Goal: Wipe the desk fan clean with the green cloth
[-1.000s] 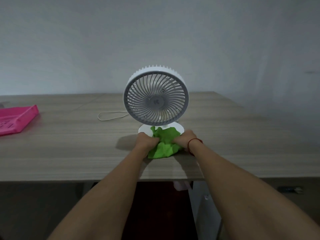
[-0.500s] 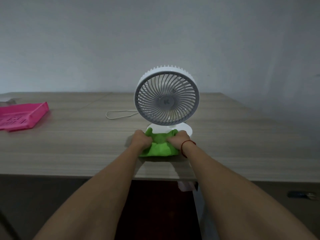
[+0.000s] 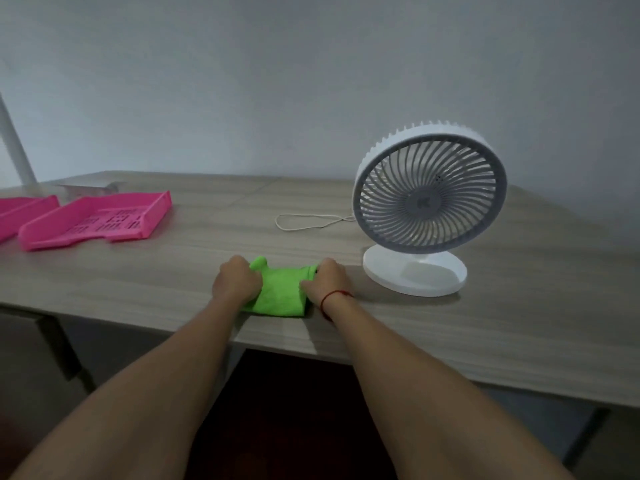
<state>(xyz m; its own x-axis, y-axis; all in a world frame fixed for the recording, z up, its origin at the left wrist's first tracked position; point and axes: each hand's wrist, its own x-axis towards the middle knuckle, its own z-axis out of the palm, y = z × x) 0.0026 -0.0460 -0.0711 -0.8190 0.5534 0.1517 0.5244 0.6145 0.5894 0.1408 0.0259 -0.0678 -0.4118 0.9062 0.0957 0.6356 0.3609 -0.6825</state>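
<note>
The white desk fan [image 3: 429,188] stands upright on its round base [image 3: 415,275] at the right of the wooden desk [image 3: 194,271], grille facing me. The green cloth [image 3: 280,289] lies bunched on the desk near the front edge, left of the fan's base and apart from it. My left hand [image 3: 235,282] grips the cloth's left side. My right hand [image 3: 325,280], with a red string at the wrist, grips its right side. Both fists rest on the desk.
Two pink plastic trays [image 3: 100,220] sit at the left of the desk, one cut off by the frame edge. The fan's thin white cord [image 3: 308,223] loops on the desk behind the cloth. A white pole [image 3: 15,143] leans at the far left. A grey wall is behind.
The cloth and both hands have come off the fan's base and now sit to its left near the desk edge. My view has swung left, bringing the pink trays into sight.
</note>
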